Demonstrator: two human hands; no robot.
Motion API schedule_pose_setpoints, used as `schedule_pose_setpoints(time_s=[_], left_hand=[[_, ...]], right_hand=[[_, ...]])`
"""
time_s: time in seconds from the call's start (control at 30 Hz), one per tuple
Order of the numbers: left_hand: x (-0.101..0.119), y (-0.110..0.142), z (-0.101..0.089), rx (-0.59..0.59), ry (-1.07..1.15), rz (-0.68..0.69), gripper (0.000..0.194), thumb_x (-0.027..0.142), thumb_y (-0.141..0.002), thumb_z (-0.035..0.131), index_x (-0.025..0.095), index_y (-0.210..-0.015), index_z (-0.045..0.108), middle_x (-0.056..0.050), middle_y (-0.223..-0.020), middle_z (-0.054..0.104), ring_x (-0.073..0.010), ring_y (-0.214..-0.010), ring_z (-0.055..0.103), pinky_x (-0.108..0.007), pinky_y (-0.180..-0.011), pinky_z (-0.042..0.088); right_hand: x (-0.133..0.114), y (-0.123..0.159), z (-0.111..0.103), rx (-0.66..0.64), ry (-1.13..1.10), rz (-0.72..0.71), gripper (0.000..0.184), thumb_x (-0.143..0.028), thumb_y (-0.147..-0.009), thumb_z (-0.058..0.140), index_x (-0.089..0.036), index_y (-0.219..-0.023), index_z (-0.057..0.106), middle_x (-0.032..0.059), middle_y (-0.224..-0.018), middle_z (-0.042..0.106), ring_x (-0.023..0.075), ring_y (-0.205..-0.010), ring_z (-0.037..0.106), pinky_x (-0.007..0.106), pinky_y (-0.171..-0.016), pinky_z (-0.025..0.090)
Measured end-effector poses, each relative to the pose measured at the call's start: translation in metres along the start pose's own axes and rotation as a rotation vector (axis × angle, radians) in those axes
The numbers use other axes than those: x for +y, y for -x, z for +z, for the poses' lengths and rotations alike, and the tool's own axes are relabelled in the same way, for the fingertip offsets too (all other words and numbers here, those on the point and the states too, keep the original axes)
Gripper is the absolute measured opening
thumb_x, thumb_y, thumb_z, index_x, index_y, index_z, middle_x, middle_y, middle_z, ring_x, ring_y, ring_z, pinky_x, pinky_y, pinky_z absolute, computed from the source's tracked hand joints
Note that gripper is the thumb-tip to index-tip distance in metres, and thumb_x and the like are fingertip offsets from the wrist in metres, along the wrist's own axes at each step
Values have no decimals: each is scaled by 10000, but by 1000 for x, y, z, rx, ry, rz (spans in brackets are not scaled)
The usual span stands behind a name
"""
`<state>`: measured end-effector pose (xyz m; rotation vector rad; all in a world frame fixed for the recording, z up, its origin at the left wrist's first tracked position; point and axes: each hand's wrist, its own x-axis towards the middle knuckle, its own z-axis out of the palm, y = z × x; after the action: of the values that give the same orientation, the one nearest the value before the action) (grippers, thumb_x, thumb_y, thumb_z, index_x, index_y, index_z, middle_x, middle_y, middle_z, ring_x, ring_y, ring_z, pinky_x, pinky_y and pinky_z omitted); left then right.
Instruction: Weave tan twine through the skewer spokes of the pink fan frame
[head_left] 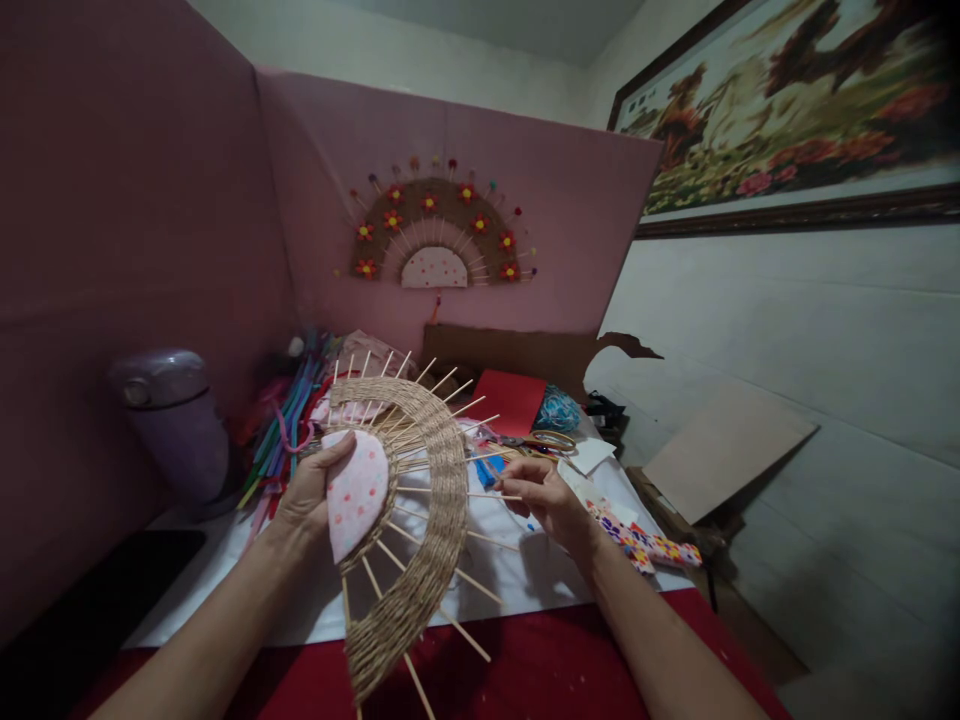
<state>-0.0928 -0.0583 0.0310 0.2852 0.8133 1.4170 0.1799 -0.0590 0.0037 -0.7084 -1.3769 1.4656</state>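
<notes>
My left hand (311, 490) grips a half-round woven fan by its straight inner edge, the thumb lying on a pink dotted cloth half-circle (360, 495). A wide band of twisted straw-coloured cord (448, 480) curves around the cloth, woven over thin wooden sticks (480, 580) whose ends stick out past it. The fan is tilted upright above the table, its arc facing right. Beside the outer edge, my right hand (544, 495) has its fingertips pinched close to one stick's tip. Whether it holds that stick or something small is unclear.
A finished fan with red flowers (430, 202) hangs on the pink board. Behind my hands lie scissors (551, 440), red card (510, 402), blue yarn (559, 408) and colourful pipe cleaners (296, 405). A purple tumbler (176, 430) stands left; patterned cloth (637, 540) lies right.
</notes>
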Motion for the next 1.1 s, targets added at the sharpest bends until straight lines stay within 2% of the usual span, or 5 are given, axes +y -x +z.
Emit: schedule_pose_setpoints(time_s=[0.23,0.4,0.57,0.8,1.1], left_hand=[[0,1,0,-26,24,20,92,102,-790,504,106,-777,595,-82,-614,669,-204,-507,645,-332,-510,552],[3,1,2,40,42,-2,125,101,-782,513,102,-855,614,-77,-607,664,-195,-499,640,-319,-518,550],[3,2,4,64,30,-1,138,108,-781,521,94,-880,617,-83,-607,664,-196,-498,638,-316,-514,547],[3,-1,3,74,20,26,147,96,-762,535,91,-885,615,-79,-612,665,-193,-494,637,-308,-504,545],[6,-5,1,115,31,42,211,101,-772,522,95,-966,607,-81,-627,671,-190,-495,637,-301,-516,546]], right_hand=[[-1,-1,-3,16,53,-3,118,-270,-645,686,-152,-645,678,-24,-479,485,64,-433,364,216,-422,228],[0,-3,-6,52,93,-37,125,-274,-682,659,-157,-639,660,-27,-480,463,68,-446,350,218,-426,224],[-1,-1,-8,26,87,-97,121,-262,-706,639,-158,-645,650,-37,-472,458,65,-451,364,218,-441,245],[-3,-1,-7,-3,216,-78,146,-297,-701,654,-155,-679,679,-23,-486,505,80,-453,407,223,-437,271],[-12,0,-2,152,330,-187,166,-334,-670,687,-169,-647,675,-16,-533,508,85,-499,397,221,-442,283]])
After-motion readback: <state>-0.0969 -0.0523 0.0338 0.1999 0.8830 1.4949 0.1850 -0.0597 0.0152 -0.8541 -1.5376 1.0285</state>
